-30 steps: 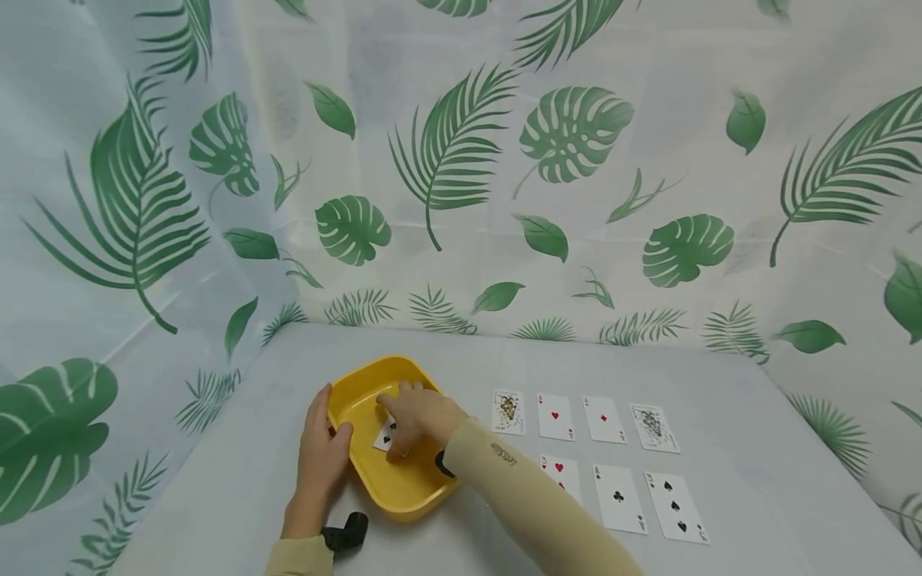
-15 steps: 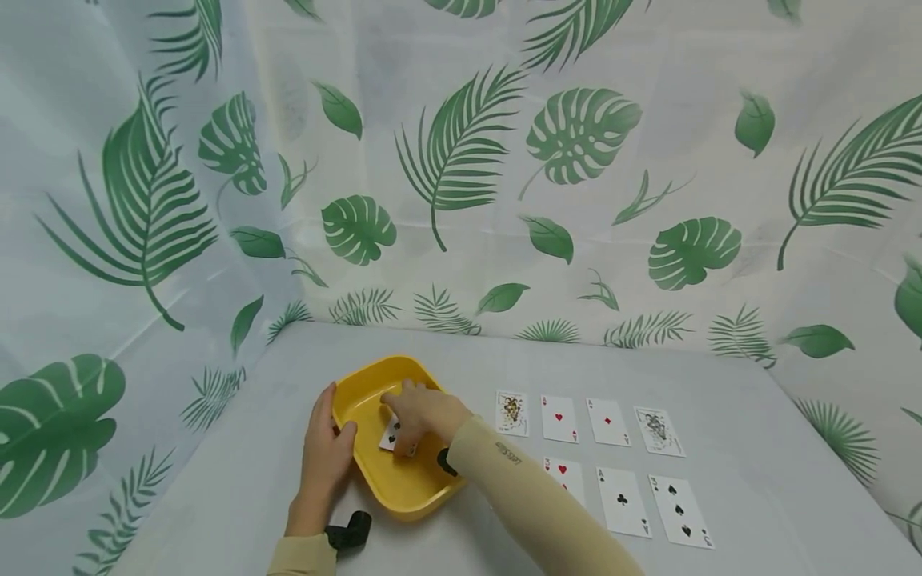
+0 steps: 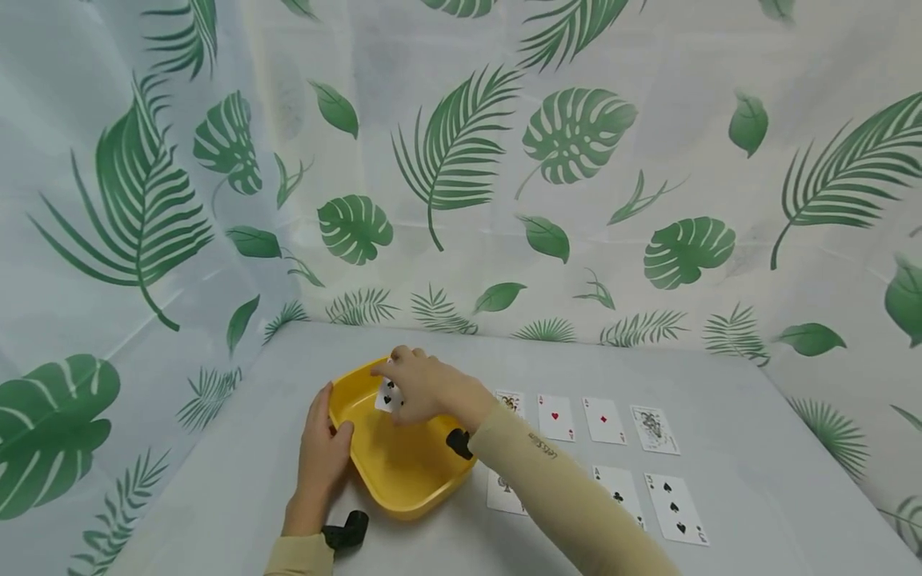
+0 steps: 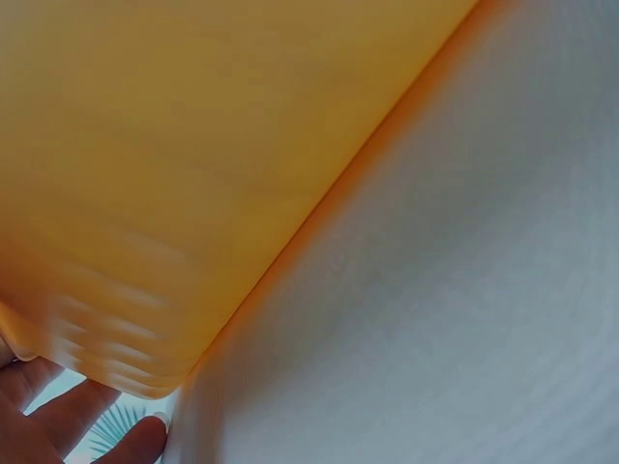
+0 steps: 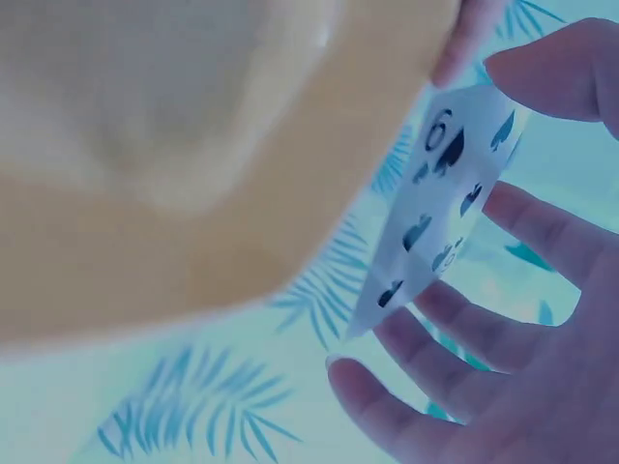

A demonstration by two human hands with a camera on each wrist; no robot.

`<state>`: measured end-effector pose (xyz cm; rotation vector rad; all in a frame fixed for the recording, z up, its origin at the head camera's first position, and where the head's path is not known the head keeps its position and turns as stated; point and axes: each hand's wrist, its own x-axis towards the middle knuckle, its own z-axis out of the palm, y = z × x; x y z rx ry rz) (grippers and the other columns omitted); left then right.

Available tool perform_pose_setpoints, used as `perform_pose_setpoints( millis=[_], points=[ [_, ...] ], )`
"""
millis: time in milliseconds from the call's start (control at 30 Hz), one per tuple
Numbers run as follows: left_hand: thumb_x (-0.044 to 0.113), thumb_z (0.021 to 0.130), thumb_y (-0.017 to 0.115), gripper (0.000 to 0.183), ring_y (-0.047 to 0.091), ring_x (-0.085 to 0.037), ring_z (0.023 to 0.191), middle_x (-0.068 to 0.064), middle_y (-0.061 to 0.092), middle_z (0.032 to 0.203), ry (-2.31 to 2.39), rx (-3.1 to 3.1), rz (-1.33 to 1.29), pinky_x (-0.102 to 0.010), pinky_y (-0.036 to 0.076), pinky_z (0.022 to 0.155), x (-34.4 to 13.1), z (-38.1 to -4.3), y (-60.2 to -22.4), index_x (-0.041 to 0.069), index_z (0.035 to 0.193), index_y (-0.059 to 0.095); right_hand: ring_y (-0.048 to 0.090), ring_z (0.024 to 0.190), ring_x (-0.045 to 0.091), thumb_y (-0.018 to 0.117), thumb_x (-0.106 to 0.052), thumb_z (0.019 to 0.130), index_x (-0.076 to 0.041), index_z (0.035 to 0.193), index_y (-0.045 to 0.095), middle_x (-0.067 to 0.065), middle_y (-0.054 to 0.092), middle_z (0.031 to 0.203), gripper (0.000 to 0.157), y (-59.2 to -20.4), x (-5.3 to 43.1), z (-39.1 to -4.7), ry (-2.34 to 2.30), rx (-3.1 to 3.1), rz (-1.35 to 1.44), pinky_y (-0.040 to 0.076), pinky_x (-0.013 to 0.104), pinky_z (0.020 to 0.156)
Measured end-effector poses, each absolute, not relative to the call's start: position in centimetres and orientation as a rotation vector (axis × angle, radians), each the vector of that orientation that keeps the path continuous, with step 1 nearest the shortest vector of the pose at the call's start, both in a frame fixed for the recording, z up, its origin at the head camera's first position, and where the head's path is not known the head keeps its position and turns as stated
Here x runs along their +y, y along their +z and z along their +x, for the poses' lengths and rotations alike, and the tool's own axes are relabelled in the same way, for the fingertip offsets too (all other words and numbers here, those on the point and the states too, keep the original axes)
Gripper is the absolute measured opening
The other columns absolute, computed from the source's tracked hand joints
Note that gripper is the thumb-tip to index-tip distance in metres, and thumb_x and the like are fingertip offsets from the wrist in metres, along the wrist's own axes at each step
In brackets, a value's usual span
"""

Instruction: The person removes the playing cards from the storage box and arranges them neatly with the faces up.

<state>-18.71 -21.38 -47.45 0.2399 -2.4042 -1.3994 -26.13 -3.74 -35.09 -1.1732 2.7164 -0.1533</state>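
My right hand (image 3: 432, 388) pinches a six of spades (image 5: 430, 208) above the yellow plastic tray (image 3: 403, 472), near its far side. In the right wrist view the card stands tilted between the thumb and the fingertips. The left hand (image 3: 322, 456) holds the tray's left rim, thumb over the edge and fingers along the outer wall. Up close, the left wrist view shows the tray's outer side (image 4: 193, 174) and a few fingertips (image 4: 135, 445) at its corner. The right hand hides part of the tray's far inside.
Playing cards lie face up in two rows to the right. At the back are a joker (image 3: 654, 428), an ace of hearts (image 3: 555, 417) and an ace of diamonds (image 3: 603, 420). In front lies a three of spades (image 3: 675, 508). The right forearm covers some cards.
The right hand has lifted the six of spades from the tray's bottom, moving up and slightly right. Its forearm now covers the three of hearts. The left hand keeps its place.
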Motion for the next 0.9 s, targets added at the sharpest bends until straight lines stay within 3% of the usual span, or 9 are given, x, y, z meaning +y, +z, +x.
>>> perform_pose_setpoints(
  millis=[433,900],
  points=[
    [0.006,0.091,0.048,0.072,0.022,-0.035,0.149,-0.019,0.024,0.163,-1.434,-2.413,0.232,-0.054,0.02,0.12,-21.2,-18.6,-47.4,0.001,0.159,0.023,0.033,0.138,0.035,0.068,-0.03,0.087,-0.021,0.145,0.055,0.013,0.033,0.157,0.06,-32.4,4.2,-23.7,-0.222,2.821,-1.396,0.039,0.057,0.108],
    [0.007,0.093,0.047,0.073,0.02,-0.034,0.15,-0.017,0.021,0.164,-1.439,-2.429,0.255,-0.052,0.019,0.12,-21.3,-18.3,-47.2,0.002,0.16,0.021,0.035,0.137,0.035,0.067,-0.022,0.082,-0.019,0.139,0.059,0.014,0.034,0.156,0.058,-34.8,10.9,-21.2,-0.377,2.864,-1.411,0.042,0.062,0.1]
  ],
)
